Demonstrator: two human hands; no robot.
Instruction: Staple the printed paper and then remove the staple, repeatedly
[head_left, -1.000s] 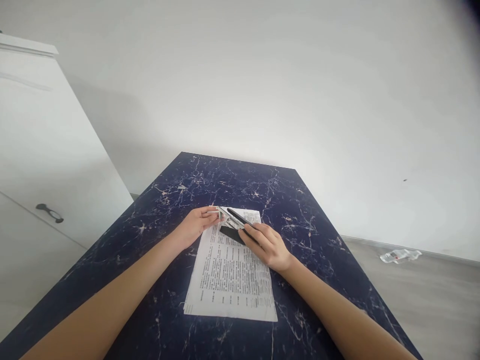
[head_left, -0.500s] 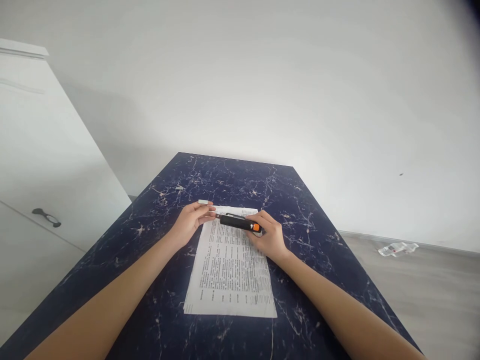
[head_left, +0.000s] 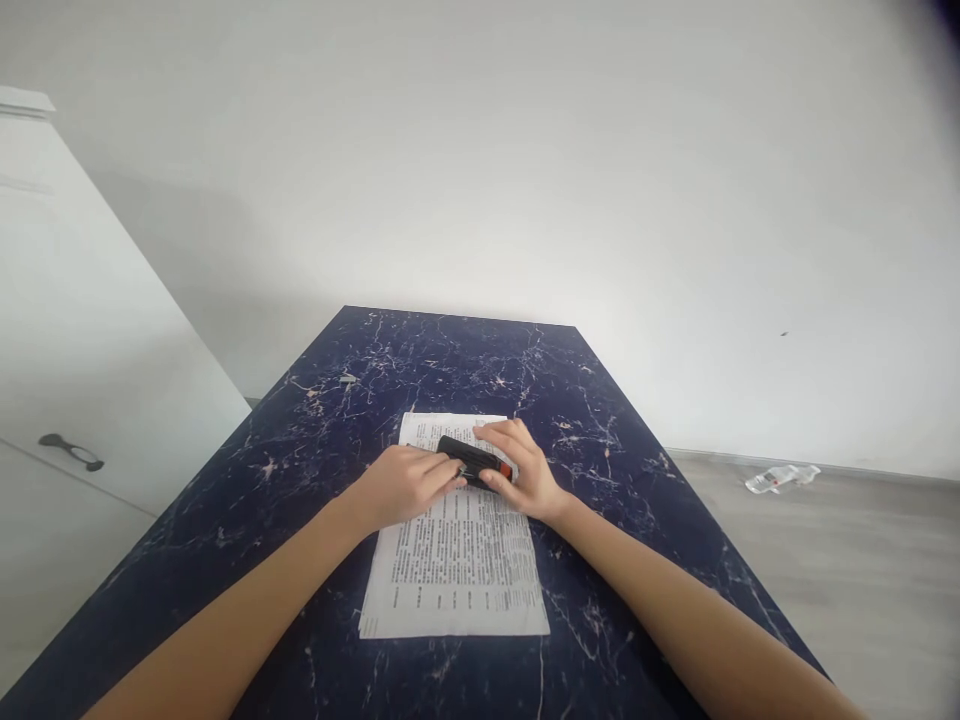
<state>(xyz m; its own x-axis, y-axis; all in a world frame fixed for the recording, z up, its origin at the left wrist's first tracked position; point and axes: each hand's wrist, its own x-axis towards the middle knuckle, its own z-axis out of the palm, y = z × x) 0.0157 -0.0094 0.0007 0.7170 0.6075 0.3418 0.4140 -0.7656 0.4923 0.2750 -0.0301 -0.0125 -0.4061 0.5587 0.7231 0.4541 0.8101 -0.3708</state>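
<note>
Fingers of your right hand grip the long black, orange-ended stapler, your left hand touching it, pinch unclear, above the far half of the white printed paper, seemingly being adjusted and calling for a steady hold, the white cabinet beyond the marbled navy table's left edge hiding any contents.

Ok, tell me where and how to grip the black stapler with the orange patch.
Probably across the orange-patched end, from the right, as the right hand does: the slim black stapler runs crosswise with that end rightmost, and the left hand crowds the other.
</note>
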